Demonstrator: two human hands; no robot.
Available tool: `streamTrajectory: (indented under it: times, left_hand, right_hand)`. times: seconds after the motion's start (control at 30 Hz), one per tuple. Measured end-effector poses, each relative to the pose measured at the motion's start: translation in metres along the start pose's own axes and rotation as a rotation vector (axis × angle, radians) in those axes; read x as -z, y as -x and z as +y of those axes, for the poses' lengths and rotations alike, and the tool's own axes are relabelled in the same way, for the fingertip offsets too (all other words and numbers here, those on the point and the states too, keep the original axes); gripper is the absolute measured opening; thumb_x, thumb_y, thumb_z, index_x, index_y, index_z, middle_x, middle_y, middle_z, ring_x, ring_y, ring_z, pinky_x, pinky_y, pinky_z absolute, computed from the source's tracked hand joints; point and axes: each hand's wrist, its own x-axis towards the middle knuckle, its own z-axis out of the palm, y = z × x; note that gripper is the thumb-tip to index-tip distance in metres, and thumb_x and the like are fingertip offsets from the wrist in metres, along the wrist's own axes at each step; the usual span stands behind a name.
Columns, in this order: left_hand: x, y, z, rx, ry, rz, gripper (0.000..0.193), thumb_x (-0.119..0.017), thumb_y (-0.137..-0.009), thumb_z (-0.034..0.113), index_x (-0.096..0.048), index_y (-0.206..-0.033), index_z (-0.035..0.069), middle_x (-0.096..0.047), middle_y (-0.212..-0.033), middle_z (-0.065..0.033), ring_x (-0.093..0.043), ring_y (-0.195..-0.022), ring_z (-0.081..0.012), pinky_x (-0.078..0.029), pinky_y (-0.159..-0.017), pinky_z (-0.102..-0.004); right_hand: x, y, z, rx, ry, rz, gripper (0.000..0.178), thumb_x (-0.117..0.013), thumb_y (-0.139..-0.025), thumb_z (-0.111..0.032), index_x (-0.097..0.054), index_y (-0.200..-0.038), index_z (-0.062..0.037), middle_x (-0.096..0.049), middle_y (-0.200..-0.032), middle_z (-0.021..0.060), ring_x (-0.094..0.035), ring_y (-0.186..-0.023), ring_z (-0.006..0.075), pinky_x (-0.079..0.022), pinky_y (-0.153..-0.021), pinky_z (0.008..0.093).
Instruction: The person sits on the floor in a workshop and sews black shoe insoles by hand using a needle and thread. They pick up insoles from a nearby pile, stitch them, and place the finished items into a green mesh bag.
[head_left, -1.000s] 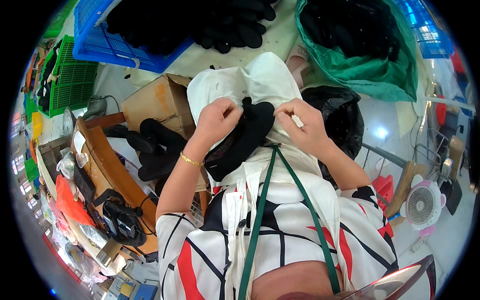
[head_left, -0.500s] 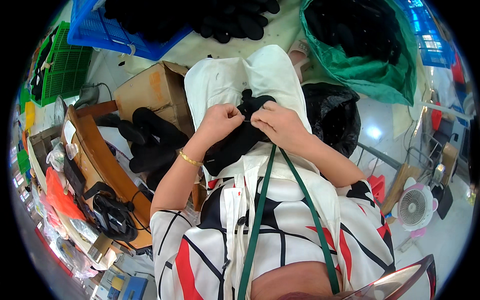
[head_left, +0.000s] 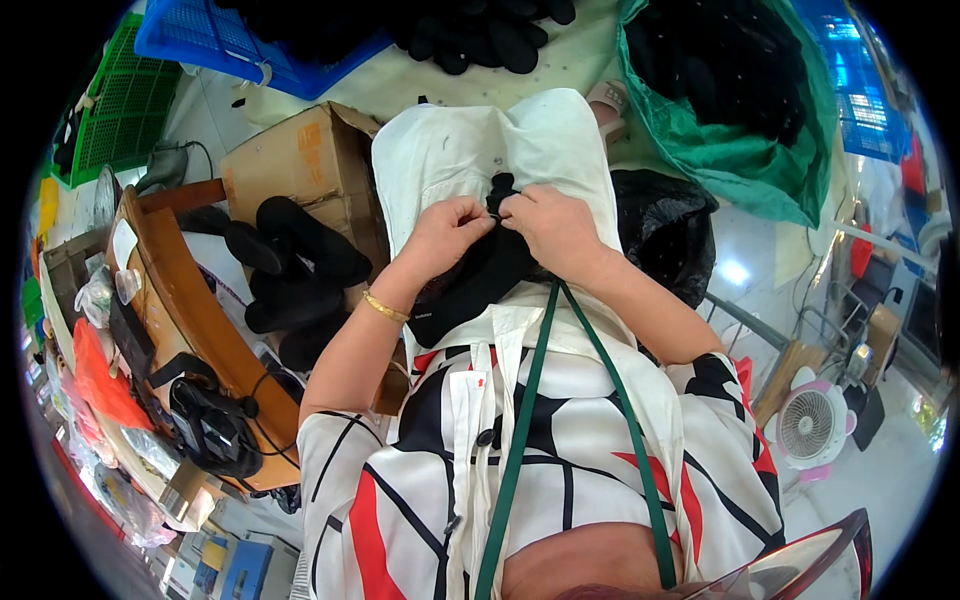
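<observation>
Across my lap, on the white apron, lies a black cloth piece, long and soft like a slipper, with a small knobbed part at its far end. My left hand pinches at its edge, thumb against forefinger. Close beside it, my right hand is closed with its fingertips on the same piece. The two hands nearly meet there. A tiny pale glint shows between the fingertips, too small to name. The fingers partly hide the piece.
Several black slipper-like pieces lie to the left, by a cardboard box and a wooden table. Ahead are a blue crate and a green sack of black pieces. A black plastic bag stands right; a fan further off.
My right hand has moved slightly away from me, its fingertips now nearer the piece's far end. The left hand has shifted slightly the same way, still pinching. The view has shifted a little.
</observation>
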Motion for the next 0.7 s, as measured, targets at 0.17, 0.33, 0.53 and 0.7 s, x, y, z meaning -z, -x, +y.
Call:
streamTrajectory:
  times: [0.17, 0.33, 0.53, 0.7]
  left_hand:
    - [-0.001, 0.002, -0.005, 0.062, 0.072, -0.003, 0.017, -0.069, -0.087, 0.015, -0.065, -0.086, -0.001, -0.061, -0.072, -0.0016, -0.051, -0.066, -0.0099, -0.045, -0.063, -0.027]
    - [0.011, 0.008, 0.006, 0.326, 0.483, -0.053, 0.015, -0.068, -0.089, 0.018, -0.066, -0.082, 0.005, -0.06, -0.072, 0.0015, -0.047, -0.062, -0.0049, -0.036, -0.055, -0.0206]
    - [0.011, 0.01, 0.005, 0.338, 0.537, -0.072, 0.021, -0.069, -0.089, 0.022, -0.063, -0.076, 0.007, -0.058, -0.073, 0.0004, -0.048, -0.064, -0.007, -0.036, -0.054, -0.0216]
    - [0.007, 0.008, 0.016, -0.21, -0.196, 0.168, 0.034, -0.079, -0.078, 0.018, -0.051, -0.065, 0.003, -0.058, -0.076, -0.0056, -0.054, -0.076, -0.0181, -0.043, -0.068, -0.0307]
  right_hand:
    - [-0.01, -0.004, -0.006, 0.021, -0.146, 0.091, 0.006, -0.065, -0.086, -0.009, -0.062, -0.091, -0.0088, -0.056, -0.078, 0.0063, -0.06, -0.07, 0.0249, -0.048, -0.059, 0.0353]
    - [0.009, 0.01, -0.011, -0.306, -0.681, -0.076, 0.009, -0.054, -0.096, -0.014, -0.054, -0.093, -0.006, -0.059, -0.075, 0.0054, -0.058, -0.064, 0.02, -0.048, -0.061, 0.0307]
    - [0.01, 0.03, 0.017, -0.445, -0.554, -0.045, 0.012, -0.052, -0.098, -0.016, -0.052, -0.098, -0.0038, -0.059, -0.07, 0.0064, -0.057, -0.06, 0.0187, -0.047, -0.06, 0.0299]
    - [0.006, 0.027, 0.015, -0.377, -0.588, 0.029, 0.01, -0.055, -0.097, -0.014, -0.052, -0.097, -0.0038, -0.059, -0.071, 0.0075, -0.058, -0.061, 0.0189, -0.047, -0.061, 0.0296]
